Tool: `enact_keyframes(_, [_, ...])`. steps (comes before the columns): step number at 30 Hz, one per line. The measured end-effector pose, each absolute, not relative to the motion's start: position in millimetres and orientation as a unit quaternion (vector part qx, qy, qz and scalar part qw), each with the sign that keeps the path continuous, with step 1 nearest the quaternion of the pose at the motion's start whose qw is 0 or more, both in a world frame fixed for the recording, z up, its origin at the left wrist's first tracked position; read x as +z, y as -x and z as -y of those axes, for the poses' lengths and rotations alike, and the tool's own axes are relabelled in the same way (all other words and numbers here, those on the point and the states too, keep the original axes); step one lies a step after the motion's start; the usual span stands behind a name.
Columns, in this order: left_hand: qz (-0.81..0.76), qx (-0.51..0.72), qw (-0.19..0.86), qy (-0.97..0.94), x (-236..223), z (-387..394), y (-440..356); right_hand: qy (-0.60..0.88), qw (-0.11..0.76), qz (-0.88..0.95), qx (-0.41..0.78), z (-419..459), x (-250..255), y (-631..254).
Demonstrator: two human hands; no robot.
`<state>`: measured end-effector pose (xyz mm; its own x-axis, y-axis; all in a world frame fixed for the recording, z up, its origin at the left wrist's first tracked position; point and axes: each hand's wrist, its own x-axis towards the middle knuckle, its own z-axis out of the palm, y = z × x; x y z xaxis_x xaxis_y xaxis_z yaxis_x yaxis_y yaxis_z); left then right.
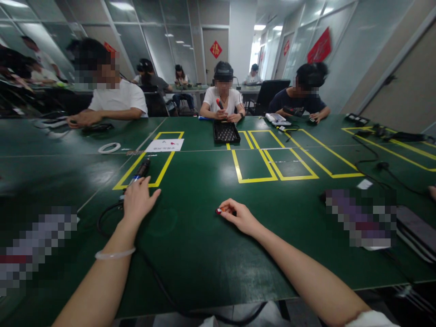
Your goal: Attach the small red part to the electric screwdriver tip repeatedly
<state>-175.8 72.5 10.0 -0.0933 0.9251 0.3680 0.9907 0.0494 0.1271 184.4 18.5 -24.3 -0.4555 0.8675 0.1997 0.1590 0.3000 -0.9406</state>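
fingers (229, 203) of the right hand pinch a small red-and-white piece

head view: the right hand (240, 215) holds the small red-and-white piece (218, 211) between thumb and fingertips, low over the middle of the green surface (204, 254), between the near edge and the yellow tape outlines. something orange shows within its curled fingers. the left hand (138, 200) has its thumb spread away from its other fingers, which reach the near end of a dark tool (143, 168) with a blue part; whether they grip it, i cannot tell. the tool lies over the leftmost yellow outline (165, 168), left of the surface's middle. a black cable (104, 215) loops beside the left wrist, and a white sheet (165, 145) lies across that outline's farther part. a white ring (109, 148) sits left of the sheet. at the far edge, near its middle, a black tray (226, 132) stands in front of a person (224, 100) holding a red-and-black tool (220, 104). toward the right edge lies a dark case (413, 229).
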Motion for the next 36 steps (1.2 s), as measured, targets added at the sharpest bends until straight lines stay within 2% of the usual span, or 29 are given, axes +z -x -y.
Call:
enact_keyframes(2, [0.771, -0.144, 0.114, 0.610, 3.6, -76.3, 207.1, 0.361, 0.373, 0.714, 0.470, -18.6, -25.7, -184.4])
enact_keyframes(6, [0.821, -0.082, 0.032, 0.564, 0.0, -79.2, 243.2, 0.361, 0.368, 0.718, 0.468, -18.3, -25.6, -184.8])
enact_keyframes(9, [0.814, -0.049, -0.002, 0.579, 0.5, -82.9, 254.9, 0.366, 0.367, 0.719, 0.464, -17.8, -23.5, -184.9])
enact_keyframes(15, [0.801, -0.038, -0.002, 0.597, 2.8, -87.1, 253.3, 0.380, 0.360, 0.716, 0.462, -16.9, -20.4, -184.4])
enact_keyframes(26, [0.763, -0.060, 0.003, 0.644, 7.1, -74.3, 166.9, 0.393, 0.375, 0.707, 0.453, -18.9, -21.5, -180.8])
enact_keyframes(36, [0.619, -0.118, -0.038, 0.776, 6.1, -33.5, 57.0, 0.417, 0.418, 0.687, 0.424, -26.3, -28.2, -185.4])
